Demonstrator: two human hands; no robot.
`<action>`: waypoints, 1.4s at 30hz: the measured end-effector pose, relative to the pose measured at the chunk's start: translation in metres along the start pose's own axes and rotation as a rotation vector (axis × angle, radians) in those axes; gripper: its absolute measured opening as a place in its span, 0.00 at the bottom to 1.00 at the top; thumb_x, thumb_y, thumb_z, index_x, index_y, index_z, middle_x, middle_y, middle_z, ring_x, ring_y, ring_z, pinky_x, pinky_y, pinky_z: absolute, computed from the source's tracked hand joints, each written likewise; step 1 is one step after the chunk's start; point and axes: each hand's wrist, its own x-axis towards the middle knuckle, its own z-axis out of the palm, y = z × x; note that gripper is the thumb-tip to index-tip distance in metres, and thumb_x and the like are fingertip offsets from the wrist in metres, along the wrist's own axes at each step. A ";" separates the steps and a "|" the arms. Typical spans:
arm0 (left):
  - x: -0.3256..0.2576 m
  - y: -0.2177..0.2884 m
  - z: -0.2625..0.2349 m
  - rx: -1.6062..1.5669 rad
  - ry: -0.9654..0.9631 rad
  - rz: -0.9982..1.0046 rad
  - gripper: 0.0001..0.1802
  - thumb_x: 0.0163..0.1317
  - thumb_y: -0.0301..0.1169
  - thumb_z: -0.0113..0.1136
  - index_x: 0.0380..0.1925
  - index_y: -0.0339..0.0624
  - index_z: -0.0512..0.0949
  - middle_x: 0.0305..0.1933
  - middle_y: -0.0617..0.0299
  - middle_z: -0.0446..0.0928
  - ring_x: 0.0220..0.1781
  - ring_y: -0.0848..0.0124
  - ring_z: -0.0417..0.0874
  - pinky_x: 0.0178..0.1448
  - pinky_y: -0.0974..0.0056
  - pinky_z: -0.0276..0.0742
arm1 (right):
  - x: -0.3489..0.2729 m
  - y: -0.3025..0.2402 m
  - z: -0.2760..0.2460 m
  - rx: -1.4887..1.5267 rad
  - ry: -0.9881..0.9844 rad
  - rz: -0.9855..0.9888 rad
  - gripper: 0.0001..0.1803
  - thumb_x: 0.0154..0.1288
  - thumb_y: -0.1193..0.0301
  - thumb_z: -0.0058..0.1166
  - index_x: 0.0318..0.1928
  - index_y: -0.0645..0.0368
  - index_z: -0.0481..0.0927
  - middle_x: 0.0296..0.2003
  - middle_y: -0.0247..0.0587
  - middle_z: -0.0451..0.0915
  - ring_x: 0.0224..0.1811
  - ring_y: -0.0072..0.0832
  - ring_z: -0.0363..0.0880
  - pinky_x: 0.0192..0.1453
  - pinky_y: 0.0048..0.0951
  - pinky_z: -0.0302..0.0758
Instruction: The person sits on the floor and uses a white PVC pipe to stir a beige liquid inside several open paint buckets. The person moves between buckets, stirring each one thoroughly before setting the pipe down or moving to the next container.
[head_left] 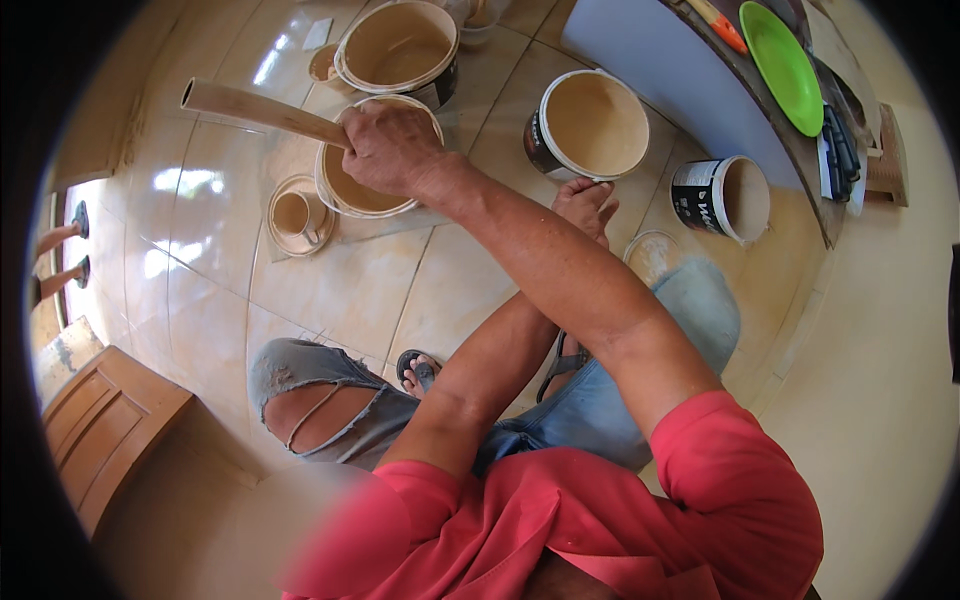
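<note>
Currently gripping a brown pole (265,117) in the right hand (392,148), fingers closed firmly round it close to one end. Slanting from the fist toward the upper left, with a hollow-looking tip. Held over the middle bucket (350,190) in this view, hiding part of its pale rim. Reaching beneath the right forearm with the left hand (583,205), so crossing the arms. Placed at the near rim of the right-hand bucket (597,125), with fingers partly bent; impossible to tell whether pinching that rim or only touching it.

Just behind the middle bucket, another big bucket (400,50), tan inside, with a small cup (322,65) by its left side. Near the middle bucket on the left, a tan mug (292,213) on a saucer-like lid (275,237). Farther right, beside the bench (803,150), a smaller black bucket (705,195) with a white rim. Close to the knee, a round whitish piece (652,255), partly hidden. All on the tiled floor (350,290).

Up on the bench, a green oval plate (780,65), with an orange-handled tool (722,27) to its left and dark-handled items (840,155) below. At far left, two feet (82,268) of another person.
</note>
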 end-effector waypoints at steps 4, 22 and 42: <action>0.003 -0.001 -0.001 0.104 0.013 0.135 0.17 0.60 0.17 0.68 0.43 0.41 0.71 0.43 0.60 0.75 0.45 0.69 0.79 0.52 0.60 0.79 | -0.005 0.010 -0.012 0.018 -0.091 0.020 0.11 0.63 0.66 0.55 0.41 0.58 0.81 0.38 0.49 0.85 0.45 0.48 0.85 0.51 0.50 0.79; 0.030 -0.007 -0.029 0.248 0.031 0.543 0.15 0.57 0.19 0.70 0.39 0.40 0.72 0.35 0.62 0.76 0.37 0.71 0.80 0.42 0.67 0.79 | -0.023 0.020 -0.028 0.034 -0.023 0.028 0.14 0.63 0.62 0.55 0.41 0.60 0.76 0.31 0.51 0.85 0.37 0.50 0.86 0.45 0.51 0.81; 0.023 -0.026 -0.006 0.251 -0.013 0.474 0.15 0.52 0.16 0.70 0.32 0.38 0.71 0.28 0.60 0.77 0.28 0.71 0.80 0.35 0.67 0.78 | -0.021 0.031 -0.022 0.068 0.076 0.048 0.14 0.63 0.62 0.56 0.43 0.58 0.77 0.31 0.51 0.85 0.37 0.48 0.87 0.44 0.50 0.83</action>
